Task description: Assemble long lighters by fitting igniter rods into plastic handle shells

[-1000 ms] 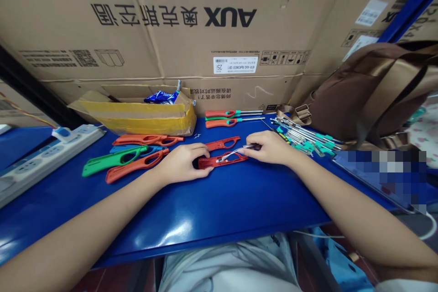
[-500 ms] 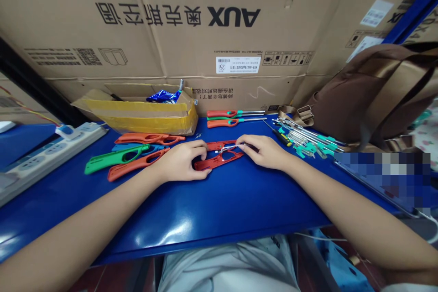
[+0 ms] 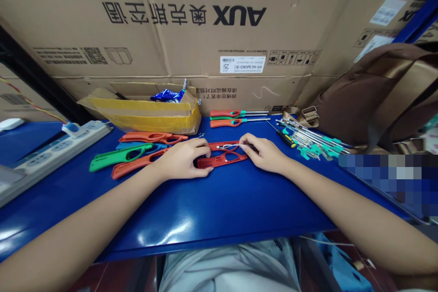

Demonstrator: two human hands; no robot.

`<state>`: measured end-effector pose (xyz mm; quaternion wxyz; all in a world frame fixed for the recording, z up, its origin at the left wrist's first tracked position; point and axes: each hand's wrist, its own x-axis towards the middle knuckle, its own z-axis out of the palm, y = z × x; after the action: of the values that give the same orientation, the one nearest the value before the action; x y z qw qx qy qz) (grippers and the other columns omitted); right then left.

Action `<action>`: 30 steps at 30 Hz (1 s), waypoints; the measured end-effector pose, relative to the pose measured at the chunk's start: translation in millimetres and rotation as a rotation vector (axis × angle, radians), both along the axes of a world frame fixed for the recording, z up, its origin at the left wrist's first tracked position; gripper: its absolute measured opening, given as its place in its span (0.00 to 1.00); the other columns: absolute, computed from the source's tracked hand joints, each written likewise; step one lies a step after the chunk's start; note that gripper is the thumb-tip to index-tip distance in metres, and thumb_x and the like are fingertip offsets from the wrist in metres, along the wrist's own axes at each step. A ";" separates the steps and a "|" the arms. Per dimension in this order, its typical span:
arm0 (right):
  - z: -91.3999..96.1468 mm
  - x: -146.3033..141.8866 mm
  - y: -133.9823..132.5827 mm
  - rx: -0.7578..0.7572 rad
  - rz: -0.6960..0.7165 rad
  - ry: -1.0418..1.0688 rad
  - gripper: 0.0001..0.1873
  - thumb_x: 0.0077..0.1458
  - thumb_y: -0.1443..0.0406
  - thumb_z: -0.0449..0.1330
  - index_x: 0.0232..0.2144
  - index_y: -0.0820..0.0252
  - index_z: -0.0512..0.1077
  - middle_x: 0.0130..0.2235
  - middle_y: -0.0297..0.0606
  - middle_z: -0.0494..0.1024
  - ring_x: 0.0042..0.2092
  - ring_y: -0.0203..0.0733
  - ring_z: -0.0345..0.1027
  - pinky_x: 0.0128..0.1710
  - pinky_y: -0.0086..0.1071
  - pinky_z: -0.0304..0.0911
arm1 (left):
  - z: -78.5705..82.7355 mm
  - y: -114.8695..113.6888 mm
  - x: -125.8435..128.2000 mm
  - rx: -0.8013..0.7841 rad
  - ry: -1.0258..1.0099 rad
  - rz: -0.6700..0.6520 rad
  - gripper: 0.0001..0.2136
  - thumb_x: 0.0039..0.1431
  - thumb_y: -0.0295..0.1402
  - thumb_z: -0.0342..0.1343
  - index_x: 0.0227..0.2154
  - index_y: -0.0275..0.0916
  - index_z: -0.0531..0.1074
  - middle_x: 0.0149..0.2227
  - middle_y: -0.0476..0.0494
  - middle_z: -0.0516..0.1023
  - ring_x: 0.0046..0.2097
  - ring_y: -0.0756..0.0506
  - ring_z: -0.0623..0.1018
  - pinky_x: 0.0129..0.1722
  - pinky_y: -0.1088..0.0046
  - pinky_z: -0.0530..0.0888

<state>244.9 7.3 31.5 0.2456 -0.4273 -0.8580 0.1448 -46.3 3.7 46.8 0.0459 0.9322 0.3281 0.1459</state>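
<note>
A red plastic handle shell (image 3: pixel 224 160) lies on the blue table (image 3: pixel 212 210) between my hands. My left hand (image 3: pixel 183 159) is closed around its left end. My right hand (image 3: pixel 263 152) pinches a thin metal tube (image 3: pixel 230 147) and holds it along the shell's upper edge. A second red shell half (image 3: pixel 223 145) lies just behind, partly hidden by the tube and my fingers.
Orange, green and blue handle shells (image 3: pixel 137 155) lie at the left. A taped cardboard box (image 3: pixel 147 112) stands behind them, a white power strip (image 3: pixel 44 157) at the far left. Finished lighters (image 3: pixel 236 117), a pile of metal tubes (image 3: pixel 311 143) and a brown bag (image 3: pixel 376 96) are at the right.
My right hand has moved left with the metal tube, from beyond the shell's right end to over its upper edge. The left hand has stayed on the shell.
</note>
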 end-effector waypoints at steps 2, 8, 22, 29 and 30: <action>-0.1 0.1 0.3 -0.002 -0.002 0.007 0.07 0.68 0.59 0.50 0.41 0.54 0.66 0.30 0.32 0.73 0.28 0.38 0.65 0.29 0.30 0.52 | -0.8 0.2 0.0 0.009 -0.003 0.001 0.11 0.59 0.42 0.59 0.38 0.40 0.75 0.43 0.43 0.76 0.43 0.42 0.78 0.43 0.69 0.74; -6.3 -4.8 0.2 -0.015 0.013 0.002 0.06 0.67 0.61 0.52 0.40 0.53 0.66 0.34 0.33 0.77 0.29 0.38 0.66 0.31 0.30 0.54 | -3.3 0.8 -0.4 0.018 -0.007 0.011 0.12 0.60 0.43 0.59 0.40 0.40 0.75 0.44 0.42 0.77 0.44 0.42 0.78 0.44 0.67 0.74; 7.2 -3.0 -9.2 0.005 0.088 0.093 0.07 0.68 0.60 0.52 0.42 0.54 0.67 0.35 0.34 0.76 0.30 0.37 0.66 0.32 0.31 0.58 | -20.0 -13.6 26.3 -0.281 -0.616 0.157 0.17 0.67 0.42 0.54 0.53 0.40 0.74 0.50 0.41 0.82 0.49 0.42 0.82 0.52 0.64 0.79; 1.0 -10.6 -16.1 -0.008 0.107 0.175 0.02 0.67 0.62 0.53 0.41 0.54 0.64 0.33 0.32 0.73 0.29 0.36 0.63 0.31 0.31 0.58 | -22.1 -18.6 32.1 -0.572 -0.720 0.152 0.18 0.68 0.46 0.52 0.41 0.37 0.79 0.34 0.44 0.83 0.37 0.44 0.82 0.42 0.68 0.80; 0.1 -10.9 -15.9 -0.017 0.103 0.187 0.02 0.67 0.63 0.53 0.41 0.54 0.63 0.33 0.32 0.72 0.29 0.35 0.62 0.31 0.31 0.58 | -22.4 -17.9 32.0 -0.584 -0.738 0.164 0.18 0.67 0.47 0.53 0.42 0.36 0.79 0.34 0.44 0.83 0.37 0.44 0.82 0.41 0.69 0.80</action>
<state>234.1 -8.7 31.6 0.3132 -0.3691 -0.8509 0.2038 -14.3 -14.3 24.4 0.4077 0.7373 0.3896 0.3720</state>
